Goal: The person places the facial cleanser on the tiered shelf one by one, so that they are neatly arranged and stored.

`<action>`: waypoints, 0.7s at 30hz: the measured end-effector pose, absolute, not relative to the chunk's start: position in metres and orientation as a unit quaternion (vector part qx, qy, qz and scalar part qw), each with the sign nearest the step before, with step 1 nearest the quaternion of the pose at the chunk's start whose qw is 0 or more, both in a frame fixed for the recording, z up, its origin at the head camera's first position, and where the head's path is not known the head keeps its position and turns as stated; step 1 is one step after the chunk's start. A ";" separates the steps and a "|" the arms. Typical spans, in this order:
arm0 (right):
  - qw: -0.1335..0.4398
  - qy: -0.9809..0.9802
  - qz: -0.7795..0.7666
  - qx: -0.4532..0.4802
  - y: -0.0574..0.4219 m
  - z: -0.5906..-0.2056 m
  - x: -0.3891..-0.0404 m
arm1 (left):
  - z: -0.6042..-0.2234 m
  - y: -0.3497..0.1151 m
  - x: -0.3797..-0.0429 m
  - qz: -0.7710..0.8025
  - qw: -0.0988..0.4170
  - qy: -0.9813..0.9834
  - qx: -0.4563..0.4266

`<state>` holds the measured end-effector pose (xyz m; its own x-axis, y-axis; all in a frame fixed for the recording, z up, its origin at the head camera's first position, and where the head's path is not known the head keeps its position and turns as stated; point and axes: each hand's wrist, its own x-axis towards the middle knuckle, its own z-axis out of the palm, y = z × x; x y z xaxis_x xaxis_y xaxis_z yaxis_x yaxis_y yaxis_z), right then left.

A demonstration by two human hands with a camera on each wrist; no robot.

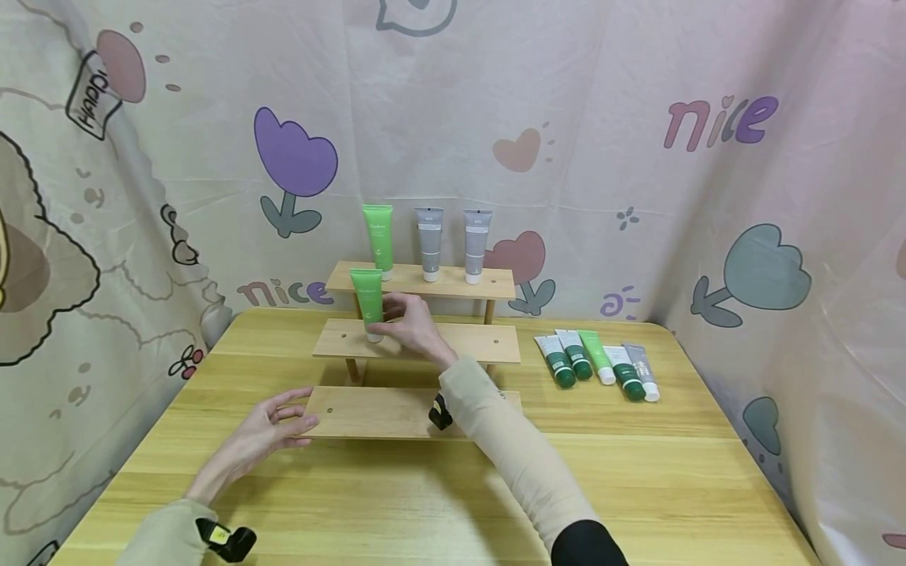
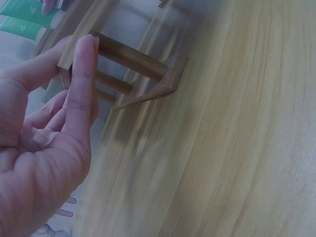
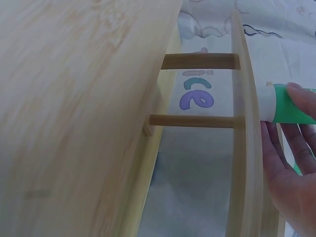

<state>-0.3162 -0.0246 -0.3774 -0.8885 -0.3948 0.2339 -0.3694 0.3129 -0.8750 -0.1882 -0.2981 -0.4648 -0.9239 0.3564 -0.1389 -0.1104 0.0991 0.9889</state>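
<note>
A three-tier wooden display stand (image 1: 385, 413) stands on the table. My right hand (image 1: 418, 324) pinches a green squeeze tube (image 1: 367, 292) at the left part of the middle shelf. The tube is upright, its white cap down at the board; in the right wrist view the cap (image 3: 267, 103) is close beside the shelf edge. On the top shelf, another green tube (image 1: 380, 236) and two grey tubes (image 1: 429, 242) stand on their caps. My left hand (image 1: 272, 424) grips the left end of the lowest shelf, its fingers around the board (image 2: 79, 42) in the left wrist view.
Right of the stand, several tubes lie side by side on the table (image 1: 637, 487): white-and-green tubes (image 1: 556, 362), a green tube (image 1: 597, 356) and a grey tube (image 1: 642, 371). A printed curtain (image 1: 425, 102) hangs behind the table and along both sides.
</note>
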 end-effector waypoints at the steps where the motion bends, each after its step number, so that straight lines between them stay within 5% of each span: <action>1: 0.011 0.811 -0.536 -0.236 -0.025 -0.377 -0.316 | -0.465 -0.298 -0.188 0.666 0.176 0.720 0.084; 21: 0.021 0.803 -0.541 -0.250 -0.021 -0.377 -0.315 | -0.466 -0.300 -0.188 0.662 0.176 0.723 0.084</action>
